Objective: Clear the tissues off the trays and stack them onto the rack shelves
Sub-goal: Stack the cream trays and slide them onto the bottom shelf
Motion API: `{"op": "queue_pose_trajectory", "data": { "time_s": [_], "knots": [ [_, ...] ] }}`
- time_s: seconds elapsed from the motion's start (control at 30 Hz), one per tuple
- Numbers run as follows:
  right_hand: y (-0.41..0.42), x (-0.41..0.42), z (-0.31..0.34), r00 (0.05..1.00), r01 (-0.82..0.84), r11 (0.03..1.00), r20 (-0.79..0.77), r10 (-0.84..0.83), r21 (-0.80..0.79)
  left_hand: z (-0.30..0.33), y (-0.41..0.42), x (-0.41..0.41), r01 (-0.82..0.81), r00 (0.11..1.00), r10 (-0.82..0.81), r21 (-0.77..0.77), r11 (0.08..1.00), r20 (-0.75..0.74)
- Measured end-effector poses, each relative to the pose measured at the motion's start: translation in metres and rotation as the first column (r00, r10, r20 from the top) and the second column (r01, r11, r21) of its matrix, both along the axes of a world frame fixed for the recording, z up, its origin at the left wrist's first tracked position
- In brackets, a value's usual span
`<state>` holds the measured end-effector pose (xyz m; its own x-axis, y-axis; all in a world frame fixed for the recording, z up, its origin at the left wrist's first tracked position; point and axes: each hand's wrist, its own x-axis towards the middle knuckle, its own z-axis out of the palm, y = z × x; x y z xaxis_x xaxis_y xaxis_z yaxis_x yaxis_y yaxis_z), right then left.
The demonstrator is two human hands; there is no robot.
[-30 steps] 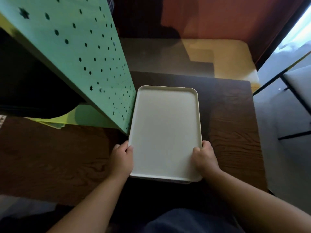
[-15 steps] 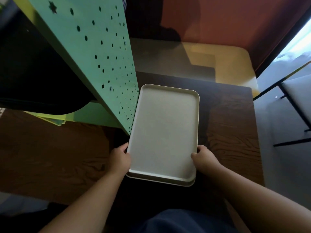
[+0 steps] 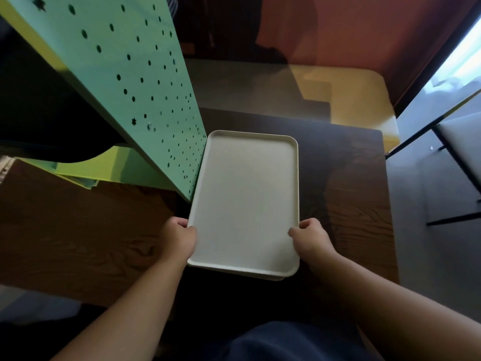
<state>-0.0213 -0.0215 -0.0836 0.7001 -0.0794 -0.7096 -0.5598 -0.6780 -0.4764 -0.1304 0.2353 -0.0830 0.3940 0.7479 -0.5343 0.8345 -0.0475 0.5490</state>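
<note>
Dark wood-grain desk (image 3: 91,238) lies under our hands, where between our left hand (image 3: 179,237) and right hand (image 3: 311,237) we clamp the near long edges of a cream tray (image 3: 247,199), a second rim peeking beneath, the green perforated rack (image 3: 135,74) just beyond our left hand.

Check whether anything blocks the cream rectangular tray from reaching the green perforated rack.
The cream rectangular tray, gripped by left hand and right hand, lies beside the green perforated rack's solid side panel. That panel blocks direct sideways entry.
</note>
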Motion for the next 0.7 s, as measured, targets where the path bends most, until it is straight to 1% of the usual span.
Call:
{"op": "queue_pose_trajectory", "data": {
  "time_s": [0.07, 0.13, 0.23, 0.37, 0.47, 0.6, 0.7],
  "knots": [
    [-0.001, -0.003, 0.002, 0.991, -0.13, 0.99, -0.026, 0.129, -0.047, 0.001, -0.002, -0.003, -0.018, 1.0, 0.018, 0.008, 1.0, -0.003],
    [-0.001, -0.008, 0.0, 0.968, -0.244, 0.967, -0.076, 0.238, -0.077, -0.001, -0.003, -0.009, 0.032, 0.998, -0.031, 0.012, 0.999, -0.054],
    [0.0, -0.012, -0.001, 0.951, -0.3, 0.951, -0.097, 0.292, -0.073, -0.001, -0.006, -0.013, 0.1, 0.992, -0.1, -0.004, 0.995, -0.081],
    [0.0, -0.011, -0.006, 0.94, -0.329, 0.943, -0.117, 0.321, -0.057, 0.002, -0.009, -0.012, 0.1, 0.994, -0.101, -0.018, 0.995, -0.043],
    [-0.006, -0.01, -0.009, 0.955, -0.274, 0.962, -0.119, 0.271, -0.009, 0.007, -0.009, -0.012, 0.105, 0.994, -0.105, -0.014, 0.994, -0.04],
    [-0.013, -0.008, 0.001, 0.993, -0.11, 0.993, -0.029, 0.111, 0.05, 0.021, -0.007, -0.012, 0.107, 0.994, -0.107, -0.004, 0.994, -0.009],
    [-0.017, 0.0, 0.009, 1.0, -0.007, 0.995, -0.018, 0.008, 0.102, 0.034, -0.005, -0.01, 0.188, 0.982, -0.188, 0.012, 0.982, 0.011]
  ]
}}
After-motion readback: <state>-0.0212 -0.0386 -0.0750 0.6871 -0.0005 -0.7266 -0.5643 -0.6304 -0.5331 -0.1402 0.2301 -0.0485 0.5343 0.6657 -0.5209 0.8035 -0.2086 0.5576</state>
